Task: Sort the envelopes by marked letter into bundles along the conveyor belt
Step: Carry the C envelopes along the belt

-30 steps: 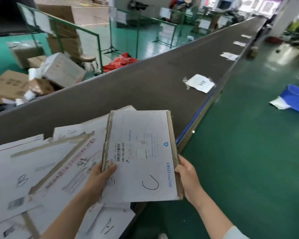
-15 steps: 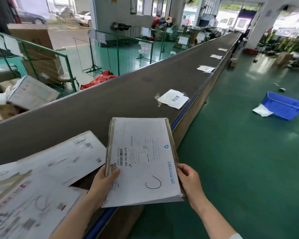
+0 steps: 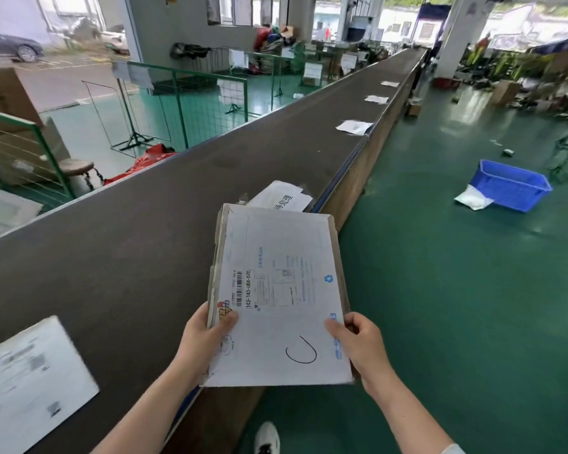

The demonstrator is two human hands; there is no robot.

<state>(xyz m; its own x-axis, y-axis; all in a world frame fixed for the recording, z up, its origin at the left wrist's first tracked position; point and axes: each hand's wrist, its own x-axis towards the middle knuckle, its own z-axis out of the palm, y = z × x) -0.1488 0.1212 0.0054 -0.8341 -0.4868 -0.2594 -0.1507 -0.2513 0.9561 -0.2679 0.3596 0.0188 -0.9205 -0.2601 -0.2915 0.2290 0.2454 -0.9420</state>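
Observation:
I hold a stack of white card envelopes (image 3: 277, 290) over the near edge of the dark conveyor belt (image 3: 138, 257); the top one bears a hand-drawn letter C. My left hand (image 3: 207, 335) grips the stack's lower left edge and my right hand (image 3: 361, 342) grips its lower right edge. Just beyond the stack a white bundle (image 3: 282, 198) lies on the belt. Further bundles (image 3: 354, 127), (image 3: 376, 99), (image 3: 390, 83) lie along the belt's right edge. One blurred envelope (image 3: 30, 381) lies on the belt at the lower left.
Green floor spreads to the right, with a blue plastic crate (image 3: 513, 185) and a white bag (image 3: 473, 199) beside it. Green wire fences (image 3: 184, 103) and cardboard boxes stand left of the belt. A white shoe (image 3: 267, 437) shows below the stack.
I have moved forward along the belt with the stack in both hands. The pile of envelopes at the lower left has slid mostly out of view, and the nearest bundle is closer.

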